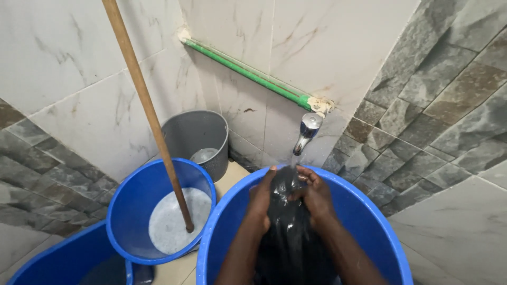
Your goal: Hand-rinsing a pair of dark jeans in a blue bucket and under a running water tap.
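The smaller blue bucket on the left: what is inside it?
Inside the smaller blue bucket there is foamy pale water and the lower end of a wooden stick. The bucket's bottom is hidden under the foam.

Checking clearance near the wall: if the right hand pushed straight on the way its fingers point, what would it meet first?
The right hand points up-left over the dark cloth, so it would likely meet the left hand first; the depth is unclear.

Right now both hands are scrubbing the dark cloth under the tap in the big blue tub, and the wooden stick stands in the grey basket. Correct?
Not quite. The head view shows the wooden stick standing in the smaller blue bucket, not the grey basket. The rest holds: left hand and right hand work the dark cloth under the tap.
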